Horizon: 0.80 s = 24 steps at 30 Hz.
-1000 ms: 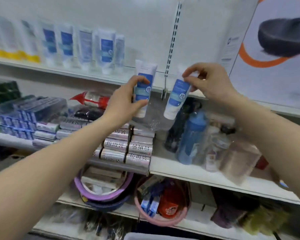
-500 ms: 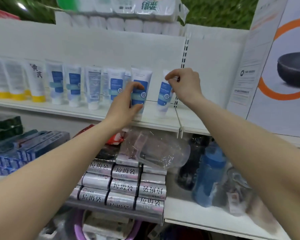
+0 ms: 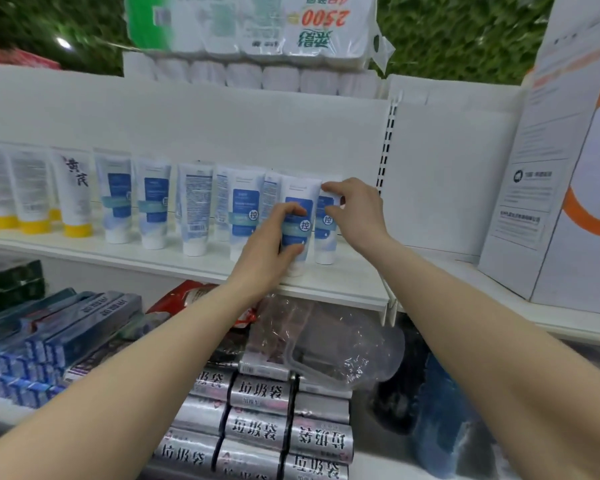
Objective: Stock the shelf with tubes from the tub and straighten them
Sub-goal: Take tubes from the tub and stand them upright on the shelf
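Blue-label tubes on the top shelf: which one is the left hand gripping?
The second tube from the row's right end: the left hand wraps its label. The rightmost tube is pinched by the right hand.

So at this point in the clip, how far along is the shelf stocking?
Done: a row of blue-label tubes already stands cap-down on the shelf. In hand: the left hand grips one tube, and the right hand pinches the end tube, both at the row's right end. Left: letting go and squaring them; one tube shows its back. The tub is out of view, so remaining stock is unknown.
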Available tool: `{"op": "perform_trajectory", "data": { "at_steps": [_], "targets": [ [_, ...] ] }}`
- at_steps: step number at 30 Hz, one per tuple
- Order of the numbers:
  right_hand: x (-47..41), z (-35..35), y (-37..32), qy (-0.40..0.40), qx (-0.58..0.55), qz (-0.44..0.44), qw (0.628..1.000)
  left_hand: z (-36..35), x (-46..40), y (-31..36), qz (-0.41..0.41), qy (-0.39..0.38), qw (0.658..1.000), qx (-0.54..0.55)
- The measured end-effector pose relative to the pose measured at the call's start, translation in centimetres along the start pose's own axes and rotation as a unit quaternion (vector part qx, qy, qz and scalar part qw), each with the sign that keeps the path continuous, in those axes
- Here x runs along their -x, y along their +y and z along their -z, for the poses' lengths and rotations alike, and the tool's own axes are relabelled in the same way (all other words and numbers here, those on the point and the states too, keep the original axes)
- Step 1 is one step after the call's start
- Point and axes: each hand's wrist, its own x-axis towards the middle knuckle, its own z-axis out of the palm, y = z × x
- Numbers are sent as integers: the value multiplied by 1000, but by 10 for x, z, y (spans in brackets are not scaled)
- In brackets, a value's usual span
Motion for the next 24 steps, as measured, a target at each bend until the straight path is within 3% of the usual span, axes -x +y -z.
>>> {"op": "perform_trajectory", "data": {
  "at_steps": [11, 17, 24],
  "targets": [
    [-9, -22, -5, 17, 19, 72, 997, -5, -9, -14, -13, -20, 1000, 16],
    [-3, -18, -3, -25, 3, 62, 998, -11, -4, -17, -13, -20, 998, -56],
    [19, 14, 10, -30, 34, 58, 997, -10, 13, -1, -31, 36, 985, -166]
  ]
}}
